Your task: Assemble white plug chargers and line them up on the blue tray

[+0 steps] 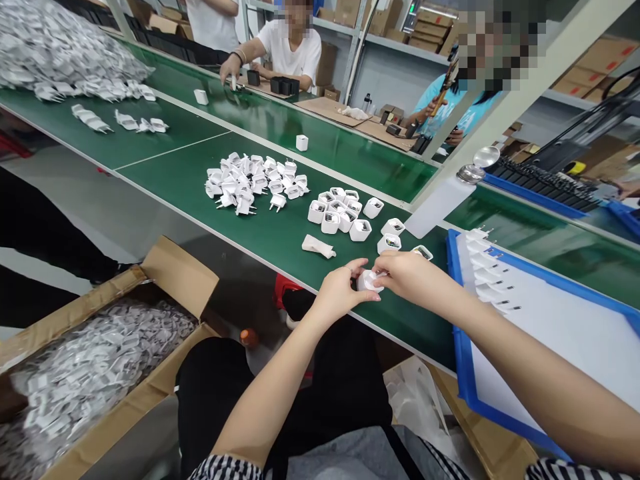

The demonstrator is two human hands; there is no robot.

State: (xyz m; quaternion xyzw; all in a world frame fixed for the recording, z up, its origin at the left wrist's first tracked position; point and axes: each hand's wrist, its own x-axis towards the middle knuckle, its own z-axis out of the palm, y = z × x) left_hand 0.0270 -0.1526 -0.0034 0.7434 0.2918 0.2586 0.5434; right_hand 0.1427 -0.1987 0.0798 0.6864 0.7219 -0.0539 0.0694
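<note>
Near the front edge of the green bench, my left hand [341,291] is closed around a white charger housing [367,281]. The fingers of my right hand [407,272] pinch at the top of the same housing; whether they also hold a small part is hidden. Just beyond my hands stand several open white housings [392,227] with dark parts inside, and more are grouped a little to the left [331,222]. A crumpled white tube [319,246] lies left of them. Farther left is a pile of white plug caps [245,180] with pins.
At right, a blue tray [467,373] holds a white sheet and rows of finished-looking chargers [493,267]. A white bottle with a metal top [440,203] stands behind it. A carton [175,273] of white parts sits at lower left. Co-workers [293,50] sit across the bench.
</note>
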